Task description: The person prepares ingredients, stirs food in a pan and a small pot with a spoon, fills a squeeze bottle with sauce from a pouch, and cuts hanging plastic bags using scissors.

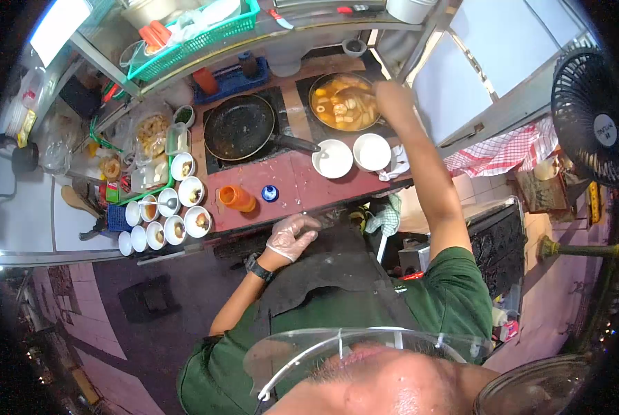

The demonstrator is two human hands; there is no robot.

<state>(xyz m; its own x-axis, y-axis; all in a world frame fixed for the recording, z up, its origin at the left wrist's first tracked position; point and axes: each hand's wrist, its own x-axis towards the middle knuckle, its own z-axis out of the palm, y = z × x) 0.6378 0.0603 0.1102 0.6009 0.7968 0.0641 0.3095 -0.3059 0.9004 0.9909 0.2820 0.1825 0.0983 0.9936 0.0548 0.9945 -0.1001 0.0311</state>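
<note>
My right hand (394, 104) is closed at the right rim of a pan (313, 111) of orange-red soup with pale chunks. Its fingers are partly hidden, and what they grip cannot be made out. My left hand (294, 236), in a clear plastic glove, hangs loosely curved and holds nothing by the counter's front edge. Nearest to it are an orange open-topped bottle (237, 199) and a small blue-and-white lid (270, 194). Two white bowls, a left one (332, 159) and a right one (372, 152), stand just below the soup pan.
An empty black frying pan (240, 128) sits on the left burner, its handle reaching toward the bowls. Several small white bowls (199, 221) with food stand at the counter's left, a spoon (163, 203) across one. A green basket (206, 45) is above; a black fan (589, 114) stands right.
</note>
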